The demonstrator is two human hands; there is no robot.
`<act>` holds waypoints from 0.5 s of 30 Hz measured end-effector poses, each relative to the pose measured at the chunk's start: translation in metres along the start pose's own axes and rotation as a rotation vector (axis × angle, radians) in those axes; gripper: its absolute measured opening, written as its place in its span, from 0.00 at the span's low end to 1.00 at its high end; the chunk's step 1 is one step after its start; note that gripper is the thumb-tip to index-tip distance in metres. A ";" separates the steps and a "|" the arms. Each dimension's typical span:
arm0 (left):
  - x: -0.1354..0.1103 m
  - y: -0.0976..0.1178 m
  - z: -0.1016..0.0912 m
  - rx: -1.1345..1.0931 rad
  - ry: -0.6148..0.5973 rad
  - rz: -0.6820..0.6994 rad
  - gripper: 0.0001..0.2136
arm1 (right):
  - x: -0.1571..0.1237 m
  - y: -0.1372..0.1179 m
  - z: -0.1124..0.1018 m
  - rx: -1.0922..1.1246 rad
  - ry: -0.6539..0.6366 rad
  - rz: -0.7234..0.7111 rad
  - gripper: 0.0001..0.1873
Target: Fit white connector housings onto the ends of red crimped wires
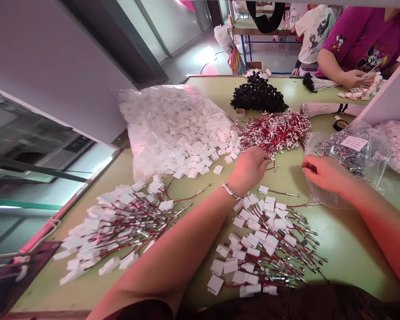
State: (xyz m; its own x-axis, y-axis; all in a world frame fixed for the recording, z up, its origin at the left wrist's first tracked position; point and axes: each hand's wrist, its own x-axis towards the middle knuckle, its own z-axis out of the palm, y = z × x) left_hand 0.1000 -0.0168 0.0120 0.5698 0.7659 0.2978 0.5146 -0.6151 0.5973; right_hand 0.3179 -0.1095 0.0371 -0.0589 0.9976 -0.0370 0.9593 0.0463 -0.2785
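My left hand (249,169) reaches to the near edge of a heap of red wires with metal ends (275,131), its fingers pinched on one wire there. My right hand (323,172) is closed in a pinch on a thin wire or pin too small to name, beside a clear bag of metal parts (348,151). Below both hands lies a pile of finished red wires with white plastic connectors (266,242). A second such pile (116,226) lies to the left.
A large clear bag of white connectors (173,126) spills onto the green table (350,253). Farther back are a black wire heap (258,95), tape rolls and white wire bundles (330,109). Two other people work at the far right; a grey wall and glass run along the left.
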 end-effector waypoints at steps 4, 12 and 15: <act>-0.004 0.018 -0.012 -0.549 0.004 -0.285 0.04 | -0.004 -0.019 0.004 0.387 -0.007 -0.033 0.06; -0.010 0.033 -0.007 -0.798 -0.156 -0.331 0.06 | -0.013 -0.046 0.011 0.663 -0.099 -0.023 0.05; -0.011 0.031 -0.007 -0.404 0.016 -0.193 0.13 | -0.009 -0.037 0.013 0.429 -0.017 -0.043 0.05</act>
State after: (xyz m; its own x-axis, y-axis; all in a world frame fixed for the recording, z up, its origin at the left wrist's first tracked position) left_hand 0.1049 -0.0425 0.0324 0.4767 0.8640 0.1620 0.3167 -0.3407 0.8852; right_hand 0.2793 -0.1207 0.0355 -0.1043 0.9940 -0.0320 0.7543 0.0581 -0.6540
